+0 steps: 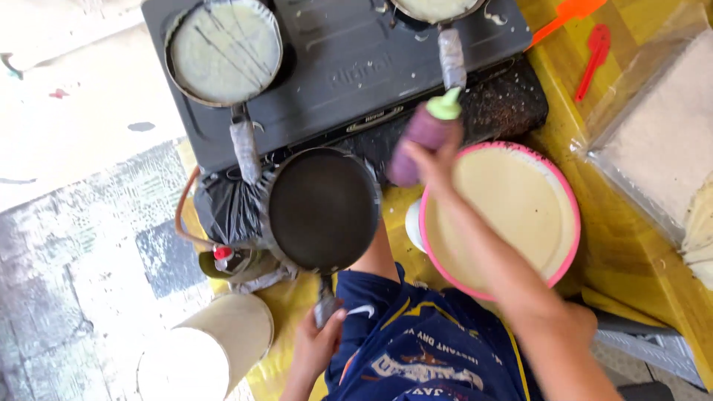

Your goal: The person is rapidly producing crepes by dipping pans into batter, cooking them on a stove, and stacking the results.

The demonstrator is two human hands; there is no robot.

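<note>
pan [323,209]: dark matt metal, smooth, handle cloth-wrapped | squeeze bottle [417,141]: soft purple plastic w/ green plastic cap | basin [568,200]: pink plastic, glossy rim, batter smooth & creamy | stove [349,67]: black matt metal, batter-splattered | table [631,260]: yellow glossy covering | spatulas [594,59]: red/orange plastic

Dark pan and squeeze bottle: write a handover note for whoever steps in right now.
Left hand: grips the handle of the dark pan, held in front of the stove.
Right hand: holds the purple squeeze bottle, tilted, between that pan and the pink-rimmed batter bowl.
Done: the near stove pan and the far stove pan carry pale batter.
Left: the dark pan is bare.
</note>
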